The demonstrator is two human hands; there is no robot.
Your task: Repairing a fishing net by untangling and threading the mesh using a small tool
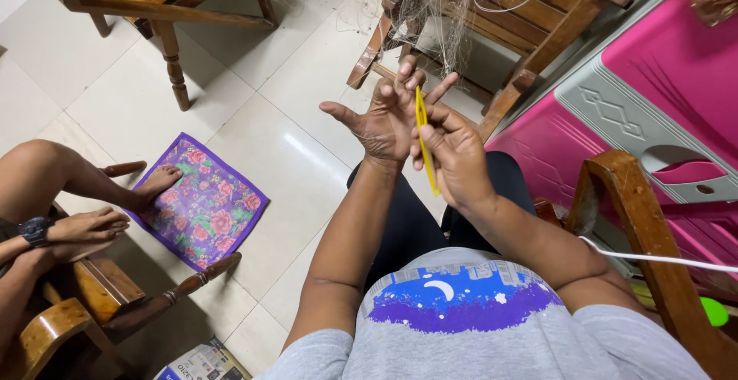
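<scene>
right hand (pixel 455 166) fingers pinch slim yellow plastic needle (pixel 423 138) | left hand (pixel 388 119) fingers splayed | tangled mesh net (pixel 453 3) ahead

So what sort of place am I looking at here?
Likely a room in a home used for net work: pale tiled floor, carved wooden chairs, a fishing net draped over one, and a floral mat. The right hand holds a yellow netting needle.

I'm looking into a home's living room: pale tiled floor (pixel 254 80), carved wooden chairs (pixel 165 0), a floral mat (pixel 204 203) under someone's bare foot (pixel 157 182), and a pink plastic cabinet (pixel 653 103) beside me
</scene>
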